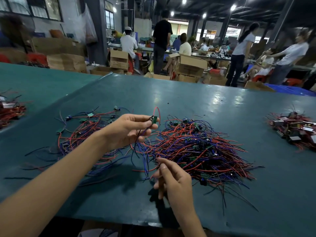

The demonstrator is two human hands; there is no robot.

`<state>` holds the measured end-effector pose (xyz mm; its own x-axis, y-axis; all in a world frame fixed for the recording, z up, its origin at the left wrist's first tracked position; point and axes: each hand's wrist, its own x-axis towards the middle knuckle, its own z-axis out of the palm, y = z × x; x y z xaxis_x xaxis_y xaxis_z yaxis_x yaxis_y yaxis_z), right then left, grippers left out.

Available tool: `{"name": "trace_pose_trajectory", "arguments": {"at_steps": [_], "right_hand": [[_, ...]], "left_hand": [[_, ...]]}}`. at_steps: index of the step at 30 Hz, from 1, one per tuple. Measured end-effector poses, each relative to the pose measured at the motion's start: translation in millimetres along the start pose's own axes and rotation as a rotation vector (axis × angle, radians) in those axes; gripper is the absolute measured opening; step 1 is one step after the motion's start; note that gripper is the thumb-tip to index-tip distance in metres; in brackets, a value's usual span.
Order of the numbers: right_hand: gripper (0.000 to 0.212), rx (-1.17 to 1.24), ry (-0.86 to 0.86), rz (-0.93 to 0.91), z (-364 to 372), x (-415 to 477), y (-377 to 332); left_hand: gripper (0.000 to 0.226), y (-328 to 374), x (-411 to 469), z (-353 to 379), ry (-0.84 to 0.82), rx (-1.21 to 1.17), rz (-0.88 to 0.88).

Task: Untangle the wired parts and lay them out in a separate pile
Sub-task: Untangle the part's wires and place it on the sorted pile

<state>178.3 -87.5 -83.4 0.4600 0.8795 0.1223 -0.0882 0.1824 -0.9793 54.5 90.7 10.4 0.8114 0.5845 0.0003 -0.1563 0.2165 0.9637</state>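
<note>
- Head view: a wired part (154,119), a small green board with a red wire looping above it and dark wires trailing below, is held up over the table (188,93).
- The part is pinched between the thumb and curled fingers of the left hand (130,129), which is raised above the gap between two groups of wires.
- The left forearm is stretched in from the lower left corner, across the near edge of the table.
- The right hand (172,180) is held lower and nearer the camera, fingers curled, with thin wire ends (156,165) pinched between thumb and forefinger; whether these belong to the held part cannot be told.
- A tangled heap (201,147) of red, blue and black wires with small green boards is seen just right of both hands, lying on the table.
- A looser laid-out pile (82,132) of the same parts is spread to the left, partly hidden under the left forearm.
- A further heap of red wires with black and white blocks (295,129) is seen well apart at the right edge.
- Another bundle of red wires (10,110) is cut off at the left edge.
- Beyond the table, cardboard boxes (189,65) and several people, standing and seated, are seen.
</note>
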Motion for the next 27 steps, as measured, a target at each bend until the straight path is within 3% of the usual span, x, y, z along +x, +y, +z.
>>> {"name": "trace_pose_trajectory", "arguments": {"at_steps": [3, 8, 12, 15, 17, 19, 21, 25, 27], "right_hand": [[0.022, 0.085, 0.065, -0.052, 3.4, 13.0, -15.4], [0.013, -0.03, -0.002, -0.073, 14.1, 40.2, -31.6], [0.013, 0.034, -0.056, 0.033, 14.1, 45.3, -31.1], [0.013, 0.18, -0.175, 0.139, 11.5, 47.8, -29.5], [0.018, 0.212, -0.214, 0.2, 12.7, 49.9, -25.8], [0.027, 0.175, -0.229, 0.259, 16.6, 47.9, -18.5], [0.027, 0.136, -0.242, 0.287, 20.6, 44.8, -8.6], [0.028, 0.136, -0.245, 0.278, 22.5, 41.4, 1.7], [0.03, 0.168, -0.239, 0.257, 21.4, 40.9, 2.6]], "left_hand": [[0.03, -22.8, -9.1, 2.6, 0.038, -0.062, -0.002], [0.022, -45.4, -23.8, 15.9, 0.151, 0.033, 0.059], [0.016, -50.8, -37.8, 24.9, 0.319, 0.312, 0.195], [0.023, -42.7, -47.4, 25.8, 0.288, 0.555, 0.186], [0.03, -33.4, -50.4, 26.3, 0.236, 0.448, 0.072], [0.034, -26.8, -49.3, 25.3, 0.203, 0.171, -0.024], [0.029, -28.8, -45.1, 22.0, 0.227, 0.019, -0.04], [0.009, -56.8, -42.3, 16.5, 0.314, 0.16, 0.018], [0.018, -67.7, -45.4, 16.0, 0.293, 0.238, 0.018]]}}
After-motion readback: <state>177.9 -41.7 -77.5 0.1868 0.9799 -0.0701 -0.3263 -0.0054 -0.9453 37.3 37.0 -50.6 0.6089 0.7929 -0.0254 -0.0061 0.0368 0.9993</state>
